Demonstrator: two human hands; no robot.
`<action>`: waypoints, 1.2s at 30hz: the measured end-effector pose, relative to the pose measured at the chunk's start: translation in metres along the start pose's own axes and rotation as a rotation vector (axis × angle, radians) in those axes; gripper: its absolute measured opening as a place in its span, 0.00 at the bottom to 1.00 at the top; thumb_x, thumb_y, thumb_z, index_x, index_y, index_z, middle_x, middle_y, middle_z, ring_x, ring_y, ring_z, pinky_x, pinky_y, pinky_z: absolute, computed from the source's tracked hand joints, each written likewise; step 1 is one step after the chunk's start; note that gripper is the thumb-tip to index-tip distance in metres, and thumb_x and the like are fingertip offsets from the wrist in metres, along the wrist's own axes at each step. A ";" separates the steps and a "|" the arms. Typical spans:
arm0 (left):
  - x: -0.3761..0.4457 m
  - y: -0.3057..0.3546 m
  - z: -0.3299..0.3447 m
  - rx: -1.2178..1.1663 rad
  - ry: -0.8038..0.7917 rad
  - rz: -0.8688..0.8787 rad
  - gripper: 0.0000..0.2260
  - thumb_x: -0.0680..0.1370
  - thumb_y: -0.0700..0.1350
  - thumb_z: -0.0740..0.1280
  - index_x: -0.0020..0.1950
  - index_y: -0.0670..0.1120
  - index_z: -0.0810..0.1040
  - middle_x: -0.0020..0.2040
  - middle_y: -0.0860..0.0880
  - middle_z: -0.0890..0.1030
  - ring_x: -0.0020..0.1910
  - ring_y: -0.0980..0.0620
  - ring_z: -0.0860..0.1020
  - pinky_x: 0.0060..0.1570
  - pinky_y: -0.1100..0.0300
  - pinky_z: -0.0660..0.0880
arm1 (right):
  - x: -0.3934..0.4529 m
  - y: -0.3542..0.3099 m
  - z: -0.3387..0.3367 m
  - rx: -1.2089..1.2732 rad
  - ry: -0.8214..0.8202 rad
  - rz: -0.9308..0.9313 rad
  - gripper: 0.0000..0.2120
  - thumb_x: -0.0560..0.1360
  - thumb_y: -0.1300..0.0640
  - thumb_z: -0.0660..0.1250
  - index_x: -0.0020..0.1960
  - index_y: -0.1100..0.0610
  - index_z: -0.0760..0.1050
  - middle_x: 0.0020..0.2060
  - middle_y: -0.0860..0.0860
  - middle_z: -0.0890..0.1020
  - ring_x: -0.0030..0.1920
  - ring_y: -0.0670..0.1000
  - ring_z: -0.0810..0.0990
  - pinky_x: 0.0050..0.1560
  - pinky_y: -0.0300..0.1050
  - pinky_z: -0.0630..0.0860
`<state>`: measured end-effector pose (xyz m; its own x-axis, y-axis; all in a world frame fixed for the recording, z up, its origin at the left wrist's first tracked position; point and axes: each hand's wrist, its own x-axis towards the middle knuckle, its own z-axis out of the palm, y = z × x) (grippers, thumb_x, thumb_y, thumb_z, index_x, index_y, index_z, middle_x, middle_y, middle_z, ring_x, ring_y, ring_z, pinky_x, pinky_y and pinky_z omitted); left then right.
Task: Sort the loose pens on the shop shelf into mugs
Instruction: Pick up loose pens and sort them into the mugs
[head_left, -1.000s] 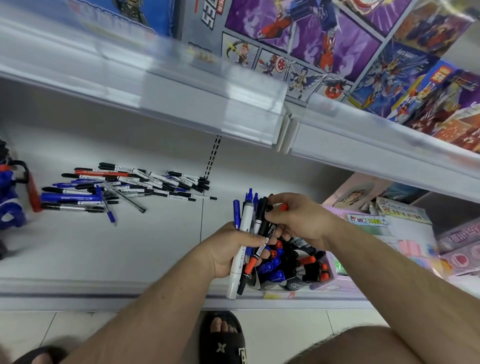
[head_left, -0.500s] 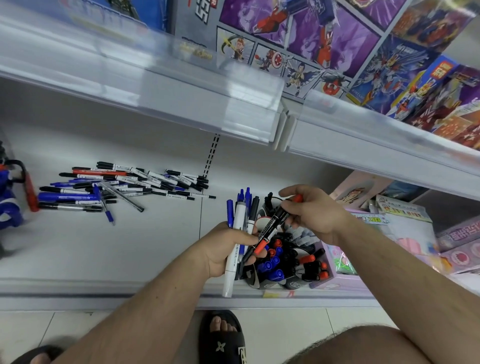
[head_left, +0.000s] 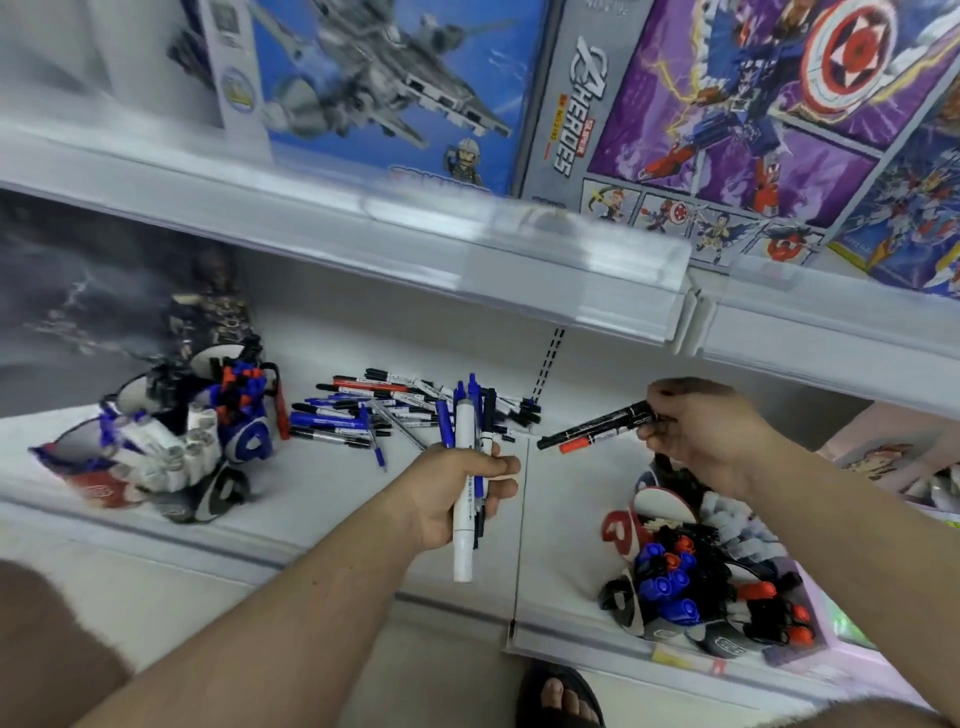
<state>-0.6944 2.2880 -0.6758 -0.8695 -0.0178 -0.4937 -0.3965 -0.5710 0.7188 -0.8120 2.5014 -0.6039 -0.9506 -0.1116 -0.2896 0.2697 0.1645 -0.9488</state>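
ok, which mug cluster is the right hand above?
The mugs at the shelf's right, under the right hand; the left mugs sit beyond the loose pile.

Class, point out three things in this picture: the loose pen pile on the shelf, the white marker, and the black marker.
Pen pile (head_left: 358, 413): head view, on its blue pens.
White marker (head_left: 464, 540): head view, on its lower barrel, below the left hand.
Black marker (head_left: 597, 426): head view, on its mid barrel.

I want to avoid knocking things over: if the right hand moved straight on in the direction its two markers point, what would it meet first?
Probably the bundle of pens held upright in the left hand. The right hand aims its markers leftward at it; the loose pile lies beyond. Depth is unclear.
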 end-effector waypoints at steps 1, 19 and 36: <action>-0.006 0.008 -0.008 0.000 0.028 0.020 0.05 0.77 0.31 0.65 0.46 0.40 0.76 0.39 0.46 0.84 0.32 0.51 0.82 0.27 0.64 0.74 | 0.001 -0.004 0.012 0.015 -0.022 -0.003 0.03 0.80 0.69 0.63 0.51 0.63 0.73 0.38 0.58 0.76 0.31 0.54 0.76 0.30 0.43 0.75; -0.087 0.166 -0.208 0.398 0.528 0.236 0.10 0.71 0.32 0.72 0.52 0.34 0.78 0.40 0.35 0.80 0.33 0.47 0.78 0.27 0.60 0.72 | -0.004 -0.007 0.269 -0.072 -0.180 -0.231 0.09 0.79 0.69 0.58 0.49 0.55 0.69 0.37 0.56 0.73 0.30 0.53 0.73 0.33 0.47 0.73; -0.090 0.166 -0.277 0.287 0.543 0.104 0.06 0.74 0.32 0.70 0.39 0.39 0.76 0.27 0.44 0.76 0.18 0.53 0.71 0.19 0.65 0.68 | 0.043 0.038 0.457 -0.417 -0.211 -0.527 0.10 0.80 0.66 0.58 0.56 0.58 0.74 0.56 0.55 0.77 0.43 0.50 0.74 0.41 0.37 0.69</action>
<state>-0.6004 1.9671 -0.6480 -0.6634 -0.5196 -0.5385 -0.4474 -0.3015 0.8420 -0.7728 2.0551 -0.7107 -0.8771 -0.4603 0.1373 -0.3401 0.3931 -0.8543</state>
